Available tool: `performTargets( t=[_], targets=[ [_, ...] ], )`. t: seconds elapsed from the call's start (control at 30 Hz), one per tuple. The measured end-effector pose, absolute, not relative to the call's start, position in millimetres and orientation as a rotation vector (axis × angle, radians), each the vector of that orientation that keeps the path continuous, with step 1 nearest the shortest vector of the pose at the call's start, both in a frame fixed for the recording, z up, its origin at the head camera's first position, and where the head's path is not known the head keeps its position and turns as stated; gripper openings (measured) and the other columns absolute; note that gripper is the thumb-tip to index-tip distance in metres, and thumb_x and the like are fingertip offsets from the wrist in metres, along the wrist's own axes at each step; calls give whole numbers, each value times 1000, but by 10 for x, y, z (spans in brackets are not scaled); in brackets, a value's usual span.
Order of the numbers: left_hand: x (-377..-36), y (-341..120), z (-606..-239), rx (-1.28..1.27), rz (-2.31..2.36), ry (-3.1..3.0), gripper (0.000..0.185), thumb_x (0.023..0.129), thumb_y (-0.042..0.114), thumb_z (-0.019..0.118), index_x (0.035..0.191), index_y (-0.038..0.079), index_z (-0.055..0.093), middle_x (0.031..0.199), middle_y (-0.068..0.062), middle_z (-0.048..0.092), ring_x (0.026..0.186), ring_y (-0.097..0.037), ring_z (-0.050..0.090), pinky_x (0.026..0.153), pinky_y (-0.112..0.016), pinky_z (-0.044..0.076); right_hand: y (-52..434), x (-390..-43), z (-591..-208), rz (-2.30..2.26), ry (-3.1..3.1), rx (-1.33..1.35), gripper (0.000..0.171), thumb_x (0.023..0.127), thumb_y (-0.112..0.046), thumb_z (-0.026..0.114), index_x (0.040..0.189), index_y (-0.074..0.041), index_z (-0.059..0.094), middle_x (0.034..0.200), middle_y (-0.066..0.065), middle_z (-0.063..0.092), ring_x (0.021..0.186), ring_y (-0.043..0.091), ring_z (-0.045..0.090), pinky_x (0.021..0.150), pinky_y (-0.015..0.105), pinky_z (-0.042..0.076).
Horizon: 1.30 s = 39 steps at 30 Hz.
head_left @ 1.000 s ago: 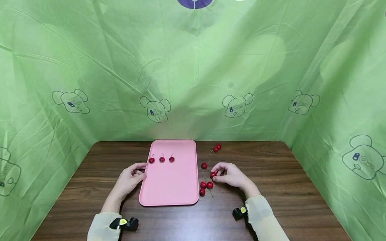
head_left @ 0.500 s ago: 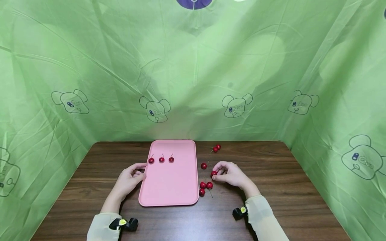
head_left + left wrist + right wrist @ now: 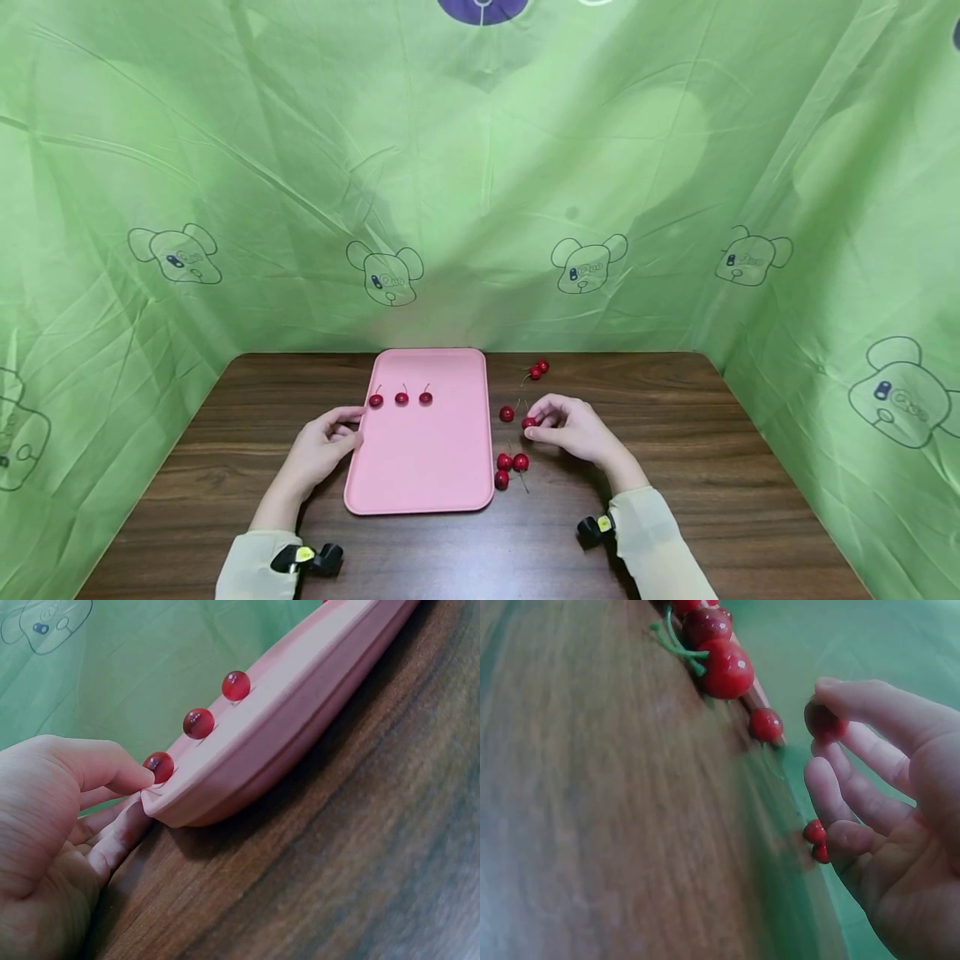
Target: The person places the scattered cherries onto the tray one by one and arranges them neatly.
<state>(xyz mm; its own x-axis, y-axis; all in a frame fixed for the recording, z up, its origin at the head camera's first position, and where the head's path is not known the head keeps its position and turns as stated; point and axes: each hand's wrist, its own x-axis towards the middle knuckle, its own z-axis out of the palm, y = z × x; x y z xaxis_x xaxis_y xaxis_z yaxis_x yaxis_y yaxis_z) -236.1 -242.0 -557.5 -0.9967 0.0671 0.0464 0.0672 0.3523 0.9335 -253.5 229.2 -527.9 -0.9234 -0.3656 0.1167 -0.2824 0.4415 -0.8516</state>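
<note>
Raised since the earlier frame: right hand [image 3: 573,429], with one small red cherry [image 3: 528,423] pinched between thumb and fingertips, now a little higher and farther from the person than a second ago, clear of the dark wooden tabletop [image 3: 712,467]. Left hand [image 3: 322,442] unchanged.

Item, held cherry: glossy, round, stem not clearly visible. The right wrist view shows it at the fingertips [image 3: 823,720], thumb above, remaining fingers loosely curled beneath.

Item, pink rectangular plastic tray [image 3: 423,467]: long axis running away from the person, lying between the two hands. It lies directly to the left of the held cherry, its right rim near the right hand's fingertips; the right hand is the nearer of the two to the loose fruit.

Item, row of three red cherries [image 3: 401,398] on the tray's far half, evenly spaced, stems up, the row running across the tray toward the right hand.

Item, left hand: thumb over the tray's left rim, fingers curled beneath its edge [image 3: 112,832], gripping it.

Item, loose cherries on the tabletop, right of the tray: cluster of three [image 3: 512,467] just beside the rim, a single cherry [image 3: 507,413] near the held one, a pair [image 3: 538,369] farther off.

Surround: green printed cloth backdrop [image 3: 480,183].
</note>
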Motion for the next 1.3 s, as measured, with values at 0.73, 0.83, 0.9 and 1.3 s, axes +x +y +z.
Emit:
performTargets(
  t=[0.73, 0.83, 0.9, 1.3],
  targets=[
    [-2356, -2449, -5662, -116, -1808, -2566, 45, 99, 2, 77, 143, -2, 67, 131, -23, 71, 92, -17, 68, 76, -22, 57, 1829, -2698, -4869, -1528, 2723, -552, 23, 91, -26, 91, 109, -21, 77, 94, -5, 75, 90, 17, 71, 80, 36, 55],
    [-2352, -2460, -5657, -123, -1809, -2565, 45, 100, 2, 77, 143, -2, 67, 132, -23, 70, 92, -16, 68, 77, -22, 57, 1735, -2748, -4828, -1546, 2717, -561, 23, 92, -26, 90, 110, -20, 77, 96, -5, 75, 90, 17, 71, 79, 36, 56],
    [-2350, -2465, -5649, -119, -1805, -2571, 45, 100, 3, 77, 143, -1, 67, 131, -22, 71, 92, -15, 69, 77, -22, 57, 1678, -2778, -4814, -1561, 2712, -568, 23, 92, -25, 90, 111, -20, 77, 96, -5, 75, 89, 17, 71, 78, 35, 57],
    [-2368, -2450, -5601, -131, -1791, -2587, 44, 99, 4, 78, 143, 0, 68, 130, -21, 71, 92, -15, 69, 78, -23, 57, 1438, -2877, -4817, -1649, 2700, -562, 22, 94, -26, 89, 111, -19, 78, 102, -7, 78, 92, 17, 71, 80, 33, 58]
  ],
)
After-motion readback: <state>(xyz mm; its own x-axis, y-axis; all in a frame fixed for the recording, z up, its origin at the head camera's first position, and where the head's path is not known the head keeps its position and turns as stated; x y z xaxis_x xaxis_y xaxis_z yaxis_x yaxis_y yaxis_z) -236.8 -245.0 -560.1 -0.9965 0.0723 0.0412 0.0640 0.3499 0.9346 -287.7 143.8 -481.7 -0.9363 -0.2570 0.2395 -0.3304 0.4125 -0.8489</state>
